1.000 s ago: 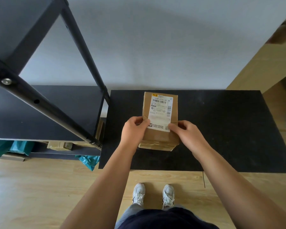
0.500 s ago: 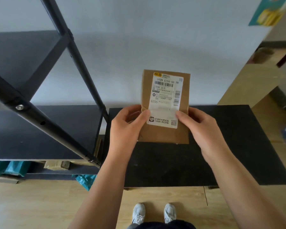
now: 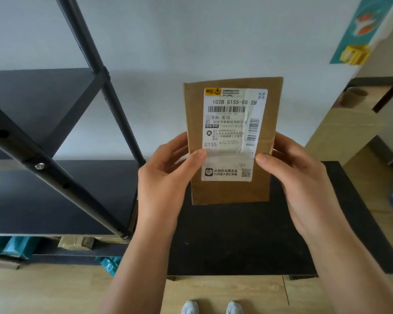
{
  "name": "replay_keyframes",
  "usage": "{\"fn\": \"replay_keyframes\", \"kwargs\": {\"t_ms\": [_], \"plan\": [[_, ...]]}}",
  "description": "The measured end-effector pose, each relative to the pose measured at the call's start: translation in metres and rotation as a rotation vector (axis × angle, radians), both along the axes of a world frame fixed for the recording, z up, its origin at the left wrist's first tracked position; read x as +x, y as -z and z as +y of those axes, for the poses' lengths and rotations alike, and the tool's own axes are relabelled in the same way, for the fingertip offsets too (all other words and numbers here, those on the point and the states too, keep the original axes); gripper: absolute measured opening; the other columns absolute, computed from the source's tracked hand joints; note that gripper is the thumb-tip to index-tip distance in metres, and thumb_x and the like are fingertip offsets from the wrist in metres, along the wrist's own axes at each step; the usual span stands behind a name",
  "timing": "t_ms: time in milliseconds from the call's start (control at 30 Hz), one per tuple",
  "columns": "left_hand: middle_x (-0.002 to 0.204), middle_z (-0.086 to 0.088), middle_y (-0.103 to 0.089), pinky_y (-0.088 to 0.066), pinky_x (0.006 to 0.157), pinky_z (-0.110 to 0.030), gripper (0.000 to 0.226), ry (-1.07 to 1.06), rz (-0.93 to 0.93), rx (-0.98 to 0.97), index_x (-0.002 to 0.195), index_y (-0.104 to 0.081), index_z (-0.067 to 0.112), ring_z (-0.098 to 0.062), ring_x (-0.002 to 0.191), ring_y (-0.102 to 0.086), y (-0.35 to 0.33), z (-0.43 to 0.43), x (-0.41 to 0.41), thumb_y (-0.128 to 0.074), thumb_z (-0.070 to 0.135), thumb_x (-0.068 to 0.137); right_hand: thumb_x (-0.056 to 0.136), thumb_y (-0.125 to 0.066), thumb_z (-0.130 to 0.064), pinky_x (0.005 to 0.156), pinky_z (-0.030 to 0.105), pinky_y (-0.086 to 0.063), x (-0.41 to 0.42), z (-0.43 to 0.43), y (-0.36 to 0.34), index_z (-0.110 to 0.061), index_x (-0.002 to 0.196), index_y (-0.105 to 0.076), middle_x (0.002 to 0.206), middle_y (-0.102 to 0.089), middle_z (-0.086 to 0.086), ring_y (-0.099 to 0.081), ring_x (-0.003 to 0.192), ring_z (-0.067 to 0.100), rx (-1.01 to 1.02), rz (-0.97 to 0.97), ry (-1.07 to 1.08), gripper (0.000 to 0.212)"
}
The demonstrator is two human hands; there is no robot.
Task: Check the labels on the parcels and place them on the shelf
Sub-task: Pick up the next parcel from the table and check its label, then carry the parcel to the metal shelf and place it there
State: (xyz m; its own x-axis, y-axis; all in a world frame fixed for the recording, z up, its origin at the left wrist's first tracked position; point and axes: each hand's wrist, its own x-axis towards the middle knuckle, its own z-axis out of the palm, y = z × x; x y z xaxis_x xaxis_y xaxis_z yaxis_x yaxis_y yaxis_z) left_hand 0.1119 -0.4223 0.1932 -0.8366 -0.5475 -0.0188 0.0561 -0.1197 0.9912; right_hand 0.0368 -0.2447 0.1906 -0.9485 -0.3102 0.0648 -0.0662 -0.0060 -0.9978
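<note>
A brown cardboard parcel (image 3: 230,191) is held upright in the air at the centre of the view, above the black table (image 3: 236,241). Its white shipping label (image 3: 233,132) faces me, with barcodes and the code G155. My left hand (image 3: 166,184) grips the parcel's left edge, thumb on the label. My right hand (image 3: 290,177) grips the right edge, thumb on the label's right side. The black metal shelf (image 3: 55,193) stands to the left, its boards bare at this height.
A black diagonal strut (image 3: 55,177) and an upright post (image 3: 114,96) of the shelf cross the left side. Teal bags (image 3: 16,245) and a small box (image 3: 76,242) lie on the shelf's lower level. A wooden cabinet (image 3: 343,132) stands at the right.
Both hands lifted the parcel off the black table and tilted it upright, so the label now faces me and sits closer to the camera.
</note>
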Motion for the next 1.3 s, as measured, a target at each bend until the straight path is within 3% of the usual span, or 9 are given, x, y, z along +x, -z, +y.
{"fn": "replay_keyframes", "kwargs": {"t_ms": [133, 300, 633, 933, 1133, 1300], "plan": [[0.108, 0.007, -0.078, -0.059, 0.068, -0.019, 0.041, 0.009, 0.034, -0.017, 0.121, -0.070, 0.022, -0.008, 0.098, -0.074, -0.001, 0.001, 0.000, -0.075, 0.016, 0.081, 0.090, -0.063, -0.010, 0.081, 0.018, -0.056, 0.000, 0.002, -0.001, -0.024, 0.130, -0.062, 0.117, -0.072, -0.011, -0.065, 0.113, 0.004, -0.038, 0.029, -0.013, 0.042], [0.108, 0.007, -0.078, -0.059, 0.068, -0.019, 0.051, 0.018, 0.060, -0.031, 0.121, -0.071, 0.022, -0.009, 0.098, -0.074, -0.004, 0.002, -0.001, -0.075, 0.028, 0.070, 0.090, -0.063, -0.006, 0.077, 0.011, -0.053, 0.000, 0.005, -0.003, -0.022, 0.129, -0.062, 0.114, -0.073, -0.012, -0.066, 0.110, 0.001, -0.068, 0.040, -0.012, 0.042], [0.103, 0.005, -0.079, -0.062, 0.072, -0.026, 0.047, 0.000, -0.006, -0.043, 0.116, -0.072, 0.023, -0.012, 0.095, -0.076, -0.004, 0.010, -0.001, -0.076, 0.033, 0.071, 0.088, -0.065, -0.020, 0.081, 0.025, -0.052, 0.002, 0.012, 0.000, -0.031, 0.119, -0.064, 0.110, -0.074, -0.013, -0.066, 0.107, 0.002, 0.007, 0.008, 0.029, 0.033], [0.088, 0.012, -0.079, -0.060, 0.065, -0.024, 0.022, -0.139, -0.159, -0.013, 0.106, -0.072, 0.031, -0.005, 0.080, -0.076, 0.009, 0.032, 0.011, -0.070, 0.036, 0.085, 0.086, -0.066, -0.036, 0.071, 0.015, -0.046, 0.002, 0.024, 0.014, -0.037, 0.116, -0.062, 0.105, -0.073, -0.020, -0.064, 0.093, -0.012, 0.185, -0.075, -0.086, 0.031], [0.089, 0.010, -0.079, -0.061, 0.072, -0.031, 0.016, -0.245, -0.217, -0.003, 0.100, -0.072, 0.033, -0.006, 0.081, -0.076, 0.022, 0.044, 0.034, -0.070, 0.039, 0.085, 0.084, -0.066, -0.043, 0.081, 0.024, -0.049, 0.009, 0.024, 0.024, -0.035, 0.122, -0.060, 0.108, -0.071, -0.017, -0.064, 0.101, 0.000, 0.271, -0.096, -0.182, 0.039], [0.088, 0.010, -0.078, -0.057, 0.059, -0.017, 0.023, -0.325, -0.219, 0.005, 0.104, -0.072, 0.030, -0.001, 0.079, -0.074, 0.021, 0.038, 0.059, -0.070, 0.042, 0.084, 0.084, -0.067, -0.044, 0.080, 0.026, -0.048, 0.027, 0.010, 0.019, -0.036, 0.121, -0.058, 0.108, -0.068, -0.017, -0.063, 0.103, 0.004, 0.287, -0.085, -0.229, 0.039]]}}
